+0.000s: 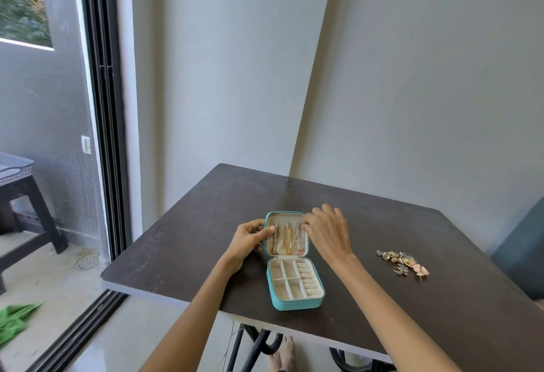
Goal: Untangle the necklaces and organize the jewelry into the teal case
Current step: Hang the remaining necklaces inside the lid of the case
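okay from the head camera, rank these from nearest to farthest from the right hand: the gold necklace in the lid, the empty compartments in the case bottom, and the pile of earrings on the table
1. gold necklace: in the open lid, just left of the right hand.
2. empty compartments: case bottom, below the hand, toward the person.
3. pile of earrings: on the table, far to the right.

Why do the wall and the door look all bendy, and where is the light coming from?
Head view: the wide-angle lens bends the wall corner and door frame; daylight enters from the balcony at left, leaving a soft sheen on the table; the loose jewelry is too small to show detail.
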{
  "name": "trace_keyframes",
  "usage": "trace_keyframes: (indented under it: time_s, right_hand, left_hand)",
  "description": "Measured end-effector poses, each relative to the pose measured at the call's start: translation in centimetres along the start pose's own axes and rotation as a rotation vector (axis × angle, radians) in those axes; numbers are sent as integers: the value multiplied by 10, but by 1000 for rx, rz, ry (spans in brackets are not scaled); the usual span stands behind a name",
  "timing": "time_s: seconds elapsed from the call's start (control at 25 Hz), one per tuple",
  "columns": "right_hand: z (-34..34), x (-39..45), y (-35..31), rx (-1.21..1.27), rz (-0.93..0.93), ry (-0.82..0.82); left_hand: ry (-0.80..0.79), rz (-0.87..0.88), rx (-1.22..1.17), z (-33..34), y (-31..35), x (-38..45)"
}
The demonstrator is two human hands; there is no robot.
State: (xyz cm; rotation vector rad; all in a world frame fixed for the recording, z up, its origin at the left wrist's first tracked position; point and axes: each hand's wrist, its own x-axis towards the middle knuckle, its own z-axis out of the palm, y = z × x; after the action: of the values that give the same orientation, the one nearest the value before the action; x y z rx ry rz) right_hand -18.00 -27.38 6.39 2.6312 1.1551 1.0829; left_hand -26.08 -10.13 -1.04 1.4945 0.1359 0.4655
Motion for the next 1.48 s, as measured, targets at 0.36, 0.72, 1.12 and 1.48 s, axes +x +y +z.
trace_keyframes:
  time_s: [0.36,0.72,1.12,1.48]
  right_hand:
    - [3,9,-5,245,84,97]
    - [8,7,-2,366,108,118]
    - [21,-5,-3,433,78,167]
    - [22,-3,-8,486,110,148]
  left_hand:
    - [-17,1,-25,-1,2,-1]
    - [-10,1,-17,0,0,0]
    - [-45,-9,-19,-1,2,-1]
    - [-40,-16,-17,-1,2,0]
